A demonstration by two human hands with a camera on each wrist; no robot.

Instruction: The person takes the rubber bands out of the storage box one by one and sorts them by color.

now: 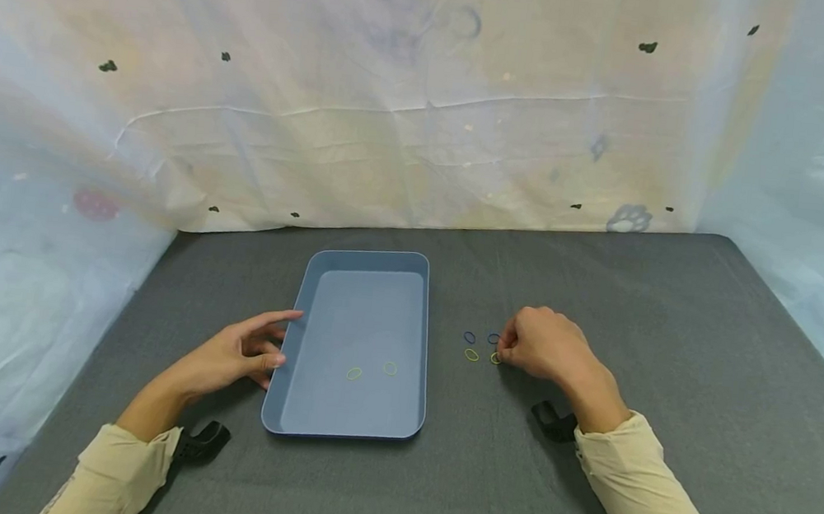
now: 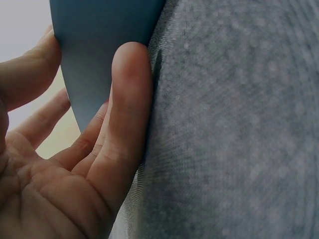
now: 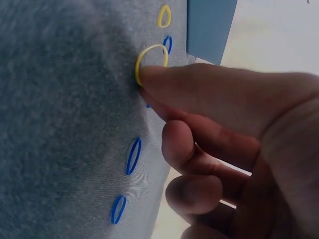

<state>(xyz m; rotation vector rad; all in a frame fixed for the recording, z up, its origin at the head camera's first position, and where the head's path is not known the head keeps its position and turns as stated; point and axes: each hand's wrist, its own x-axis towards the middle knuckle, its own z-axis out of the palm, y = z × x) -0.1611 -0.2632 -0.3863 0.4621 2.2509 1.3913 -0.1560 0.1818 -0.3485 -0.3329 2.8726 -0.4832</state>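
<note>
Between thumb and index finger my right hand (image 1: 547, 344) pinches a small yellow rubber band (image 3: 137, 69), part of its loop standing out past the fingertips. Beside it on the cloth lie another yellow rubber band (image 1: 472, 355) and a blue one (image 1: 470, 337). Several blue bands (image 3: 133, 156) show in the right wrist view, some of them covered by the hand in the head view. My left hand (image 1: 235, 352) rests at the left side of a blue-grey tray (image 1: 355, 301), fingers spread. Its thumb and index tips meet the rim, while other fingers lie along the outer wall (image 2: 94, 55).
Inside the tray are two yellow rubber bands (image 1: 354, 374), apart from each other near its front half. Dark grey cloth (image 1: 671, 356) covers the table. Pale printed sheets (image 1: 392, 156) hang behind it and at both sides. A black strap (image 1: 552, 422) is at each wrist.
</note>
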